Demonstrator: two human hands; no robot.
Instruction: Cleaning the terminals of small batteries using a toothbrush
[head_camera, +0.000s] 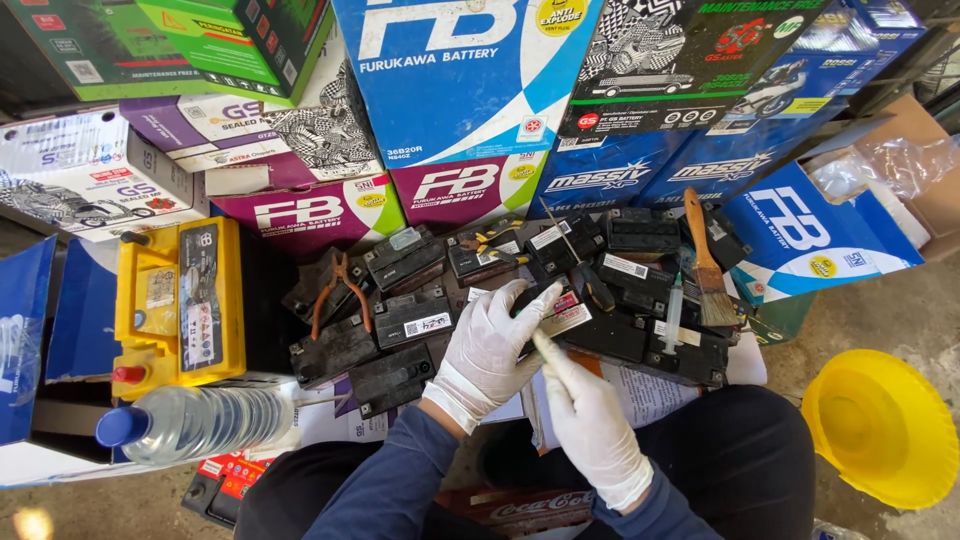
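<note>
So I'm crouched over a pile of small black batteries, and the one I'm on (575, 318) sits right at the front edge of the heap, just past my knees. My left hand (487, 352) is wrapped over its near end, gloved fingers curled shut around the casing so it can't skid. My right hand (583, 405) comes up from below with the fingers gathered and the index poking at the label side. It's pressing against the battery, not really gripping anything, and I can't tell if there's some small bit pinched under the fingertip, the glove hides it.

Best way to do this, I reckon: let the left hand do all the holding and keep the right light and precise. Rubber gloves slide on smooth plastic, so I push down as well as squeeze. I also keep the battery level, since the neighbours are packed touching on both sides and it'd be easy to knock one.

Tools are close: orange-handled pliers (338, 290) to the left on the pile, a syringe (673, 312) and a wooden paintbrush (706, 268) to the right. A water bottle (195, 422) lies by my left knee, beside the yellow battery (180, 305). The yellow funnel (880, 430) is well off to the right.
</note>
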